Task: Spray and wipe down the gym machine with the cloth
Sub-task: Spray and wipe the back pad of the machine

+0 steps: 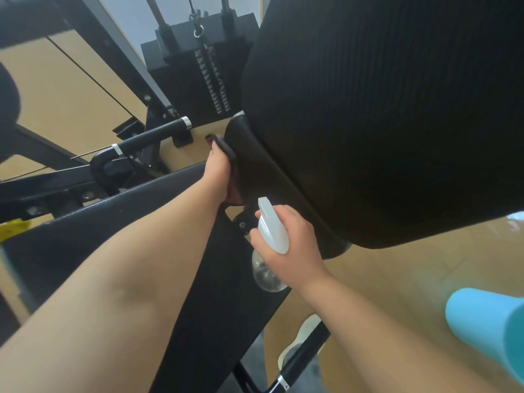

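The gym machine has a big black ribbed back pad [382, 114] at the upper right and a black seat pad [127, 219] below it. My left hand [218, 171] reaches to the lower left edge of the back pad and presses a dark cloth [226, 151] against it; its fingers are mostly hidden behind the cloth. My right hand [286, 236] grips a clear spray bottle with a white trigger head [270, 226], held just under the back pad, nozzle pointing up towards the cloth.
A black weight stack [198, 69] with its cable stands behind the pad. Black handles with chrome rings [150, 136] and frame bars lie to the left. A light blue cylinder [487, 327] sits at the right edge. The floor is tan, and a shoe [300, 344] shows below the seat.
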The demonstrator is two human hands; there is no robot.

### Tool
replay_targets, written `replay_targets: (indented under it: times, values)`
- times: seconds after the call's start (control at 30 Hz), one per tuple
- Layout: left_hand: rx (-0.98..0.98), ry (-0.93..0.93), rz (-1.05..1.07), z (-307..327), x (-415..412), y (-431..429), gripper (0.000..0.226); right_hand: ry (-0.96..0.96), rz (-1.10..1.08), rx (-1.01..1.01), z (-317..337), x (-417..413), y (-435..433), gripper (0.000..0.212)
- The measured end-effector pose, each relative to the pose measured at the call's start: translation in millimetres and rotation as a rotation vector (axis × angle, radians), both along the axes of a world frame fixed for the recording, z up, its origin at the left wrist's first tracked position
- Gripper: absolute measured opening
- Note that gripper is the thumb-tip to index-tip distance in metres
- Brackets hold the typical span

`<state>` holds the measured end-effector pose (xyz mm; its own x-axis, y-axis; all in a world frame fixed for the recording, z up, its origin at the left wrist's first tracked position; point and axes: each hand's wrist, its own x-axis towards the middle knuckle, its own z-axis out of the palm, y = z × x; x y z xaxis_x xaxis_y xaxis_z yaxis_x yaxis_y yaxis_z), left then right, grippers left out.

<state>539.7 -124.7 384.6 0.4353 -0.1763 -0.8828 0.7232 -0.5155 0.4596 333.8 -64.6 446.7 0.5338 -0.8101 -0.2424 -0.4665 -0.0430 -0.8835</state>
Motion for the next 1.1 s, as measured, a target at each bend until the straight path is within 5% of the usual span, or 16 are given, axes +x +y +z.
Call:
replay_targets:
  times: [0.07,0.2,0.4,1.1]
  values:
    - [-0.047,0.022,-0.077,26.5,-3.4,-9.2,0.076,-0.002,-0.004,0.022,0.1,-2.0,-2.5,0.022]
    - [-0.253,-0.528,-0.326,52.3,-0.6,-24.0,0.064,-0.021,-0.02,0.055,5.7,-2.6,-4.7,0.022]
    - [-0.366,-0.875,-0.444,51.9,-39.8,-0.9,0.045,-0.075,-0.081,0.053,24.6,-9.6,-12.1,0.024]
    - [-0.324,-0.886,-0.484,67.6,-182.8,57.8,0.053,-0.166,-0.006,-0.081,59.0,-116.6,-1.1,0.03]
